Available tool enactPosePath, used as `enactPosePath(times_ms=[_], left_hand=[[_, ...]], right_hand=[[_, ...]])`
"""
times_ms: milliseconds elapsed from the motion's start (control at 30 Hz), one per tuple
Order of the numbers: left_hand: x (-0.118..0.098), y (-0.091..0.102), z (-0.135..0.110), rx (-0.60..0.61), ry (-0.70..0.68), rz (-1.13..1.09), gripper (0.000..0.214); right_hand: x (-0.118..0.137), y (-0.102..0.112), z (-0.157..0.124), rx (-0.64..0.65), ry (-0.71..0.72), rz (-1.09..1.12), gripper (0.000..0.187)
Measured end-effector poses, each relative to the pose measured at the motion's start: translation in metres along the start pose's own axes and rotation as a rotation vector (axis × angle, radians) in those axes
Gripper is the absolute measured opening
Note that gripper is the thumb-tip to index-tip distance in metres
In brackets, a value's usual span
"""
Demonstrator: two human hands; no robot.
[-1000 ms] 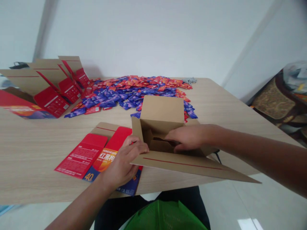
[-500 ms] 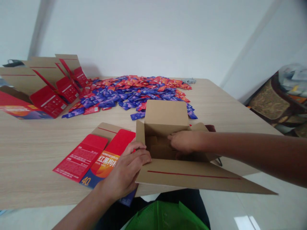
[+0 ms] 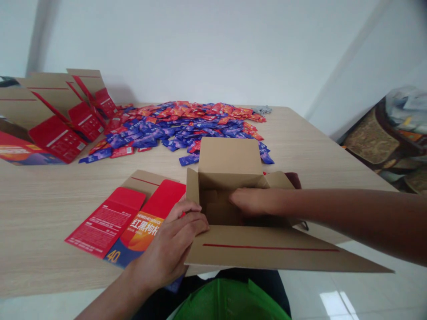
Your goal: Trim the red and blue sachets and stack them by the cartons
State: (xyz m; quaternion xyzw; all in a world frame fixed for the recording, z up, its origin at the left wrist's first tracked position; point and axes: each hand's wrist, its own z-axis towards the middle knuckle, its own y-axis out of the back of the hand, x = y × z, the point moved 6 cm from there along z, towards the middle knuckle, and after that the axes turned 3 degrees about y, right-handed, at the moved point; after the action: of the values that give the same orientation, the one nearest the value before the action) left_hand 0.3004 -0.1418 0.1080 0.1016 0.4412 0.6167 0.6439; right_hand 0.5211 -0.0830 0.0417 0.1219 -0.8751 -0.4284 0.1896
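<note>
Out on the left end of the table, a bank of standing cartons, lids up and side flaps spread, sits one behind another, a layout that probably keeps them within reach but out of the way. Coming right, a flat carton lies on a slant towards the near edge, its lower corner seemingly poking out past it, partly under the left hand. And that hand is closed on the open carton, fingers hooked over its near left corner, most likely to stop it sliding. Behind runs the heap of sachets, red and purple, strung along the far edge, perhaps pushed back to leave the front for the boxes. Here's the open carton itself, upright at the near edge, its near flap jutting beyond the table, which leaves the mouth wide. In goes the right hand, sunk past the wrist; its fingertips are hidden, so whether they pinch anything, I cannot tell. Just past the carton's right side peeks a dark reddish thing, mostly covered, too little showing to name.
</note>
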Motion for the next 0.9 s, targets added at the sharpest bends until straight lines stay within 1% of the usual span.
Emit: enactPosePath(times_ms=[100,167,267,333,433,500,567,667,800,900], left_hand=[[-0.002,0.002,0.001,0.005,-0.009,0.017,0.026],[-0.003,0.004,0.001,0.006,-0.015,0.028,0.026],[-0.004,0.007,0.0,0.007,-0.002,0.038,0.026],[-0.004,0.009,-0.003,0.005,0.015,0.04,0.027],[-0.004,0.009,-0.008,0.015,0.038,0.046,0.027],[-0.004,0.008,-0.011,0.029,0.039,0.041,0.027],[-0.005,0.007,-0.012,0.037,0.029,0.039,0.027],[-0.005,0.007,-0.01,0.037,0.028,0.052,0.025],[-0.006,0.008,-0.006,0.03,0.034,0.062,0.023],[-0.006,0.007,-0.005,0.023,0.029,0.056,0.023]], right_hand=[[0.003,0.001,0.008,0.0,-0.002,-0.018,0.034],[0.006,0.001,0.008,0.037,0.002,-0.061,0.035],[0.009,0.002,0.001,0.095,0.042,-0.114,0.031],[0.007,0.003,-0.006,0.102,0.072,-0.109,0.031],[-0.002,0.004,-0.017,0.117,0.1,0.004,0.046],[-0.01,0.003,-0.02,0.145,0.073,0.106,0.053],[-0.017,0.002,-0.019,0.167,0.02,0.154,0.051],[-0.02,0.002,-0.012,0.163,-0.028,0.159,0.044],[-0.014,-0.002,-0.006,0.188,-0.006,0.152,0.046],[-0.008,-0.003,-0.006,0.17,-0.003,0.077,0.04]])
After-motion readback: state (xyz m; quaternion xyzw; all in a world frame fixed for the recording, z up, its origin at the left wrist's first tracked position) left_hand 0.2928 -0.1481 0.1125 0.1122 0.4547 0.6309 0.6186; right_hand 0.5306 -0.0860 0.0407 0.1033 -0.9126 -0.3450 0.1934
